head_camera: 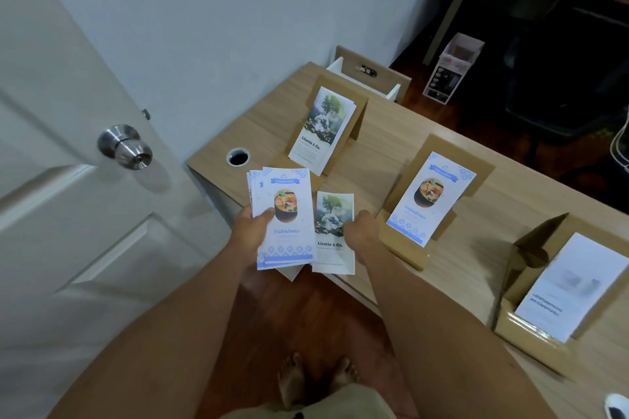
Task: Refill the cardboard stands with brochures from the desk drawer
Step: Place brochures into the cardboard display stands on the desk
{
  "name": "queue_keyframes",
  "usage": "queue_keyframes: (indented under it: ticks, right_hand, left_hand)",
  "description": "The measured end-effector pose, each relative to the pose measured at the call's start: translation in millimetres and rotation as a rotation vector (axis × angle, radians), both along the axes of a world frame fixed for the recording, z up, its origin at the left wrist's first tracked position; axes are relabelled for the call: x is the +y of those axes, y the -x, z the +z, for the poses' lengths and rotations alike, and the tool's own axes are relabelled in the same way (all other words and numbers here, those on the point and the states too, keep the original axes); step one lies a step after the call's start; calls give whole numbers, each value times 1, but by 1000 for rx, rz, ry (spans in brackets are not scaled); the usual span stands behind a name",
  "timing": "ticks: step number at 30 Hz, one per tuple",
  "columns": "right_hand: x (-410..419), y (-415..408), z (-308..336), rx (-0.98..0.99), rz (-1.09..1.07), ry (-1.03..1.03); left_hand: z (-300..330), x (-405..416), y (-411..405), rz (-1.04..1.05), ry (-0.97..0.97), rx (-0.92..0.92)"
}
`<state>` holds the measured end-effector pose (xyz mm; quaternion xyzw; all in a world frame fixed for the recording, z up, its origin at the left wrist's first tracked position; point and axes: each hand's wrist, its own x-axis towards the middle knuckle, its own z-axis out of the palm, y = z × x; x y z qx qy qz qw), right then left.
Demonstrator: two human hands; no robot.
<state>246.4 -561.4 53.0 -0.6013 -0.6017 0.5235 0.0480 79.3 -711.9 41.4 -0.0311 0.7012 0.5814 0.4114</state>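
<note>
Left hand (253, 224) gripping a fanned stack of blue-patterned food brochures (284, 218), thumb on top. Right hand (360, 230) pinching tree-pictured brochures (333, 231), off the surface's (265, 126) near edge. Beyond, three cardboard stands (439, 201) holding matching brochures.
</note>
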Motion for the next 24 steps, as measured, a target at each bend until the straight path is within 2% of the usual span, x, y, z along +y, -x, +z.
queue_keyframes:
  ticks: [5,9,12,16,19,24]
  right_hand:
    - [-4,7,14,237,-104,16]
    - [-7,10,32,410,-20,202]
    - [-6,7,40,373,82,167]
    - [6,-15,48,414,27,90]
    - [15,-31,56,432,-23,75]
    - [43,-57,65,373,-50,84]
  left_hand:
    - [12,4,2,-50,-62,-60]
    - [25,14,-4,-108,-117,-101]
    - [33,25,-11,-161,-173,-154]
    - [46,45,-25,-221,-240,-237]
    - [54,55,-32,-181,-208,-300]
    - [59,80,-52,-221,-168,-173]
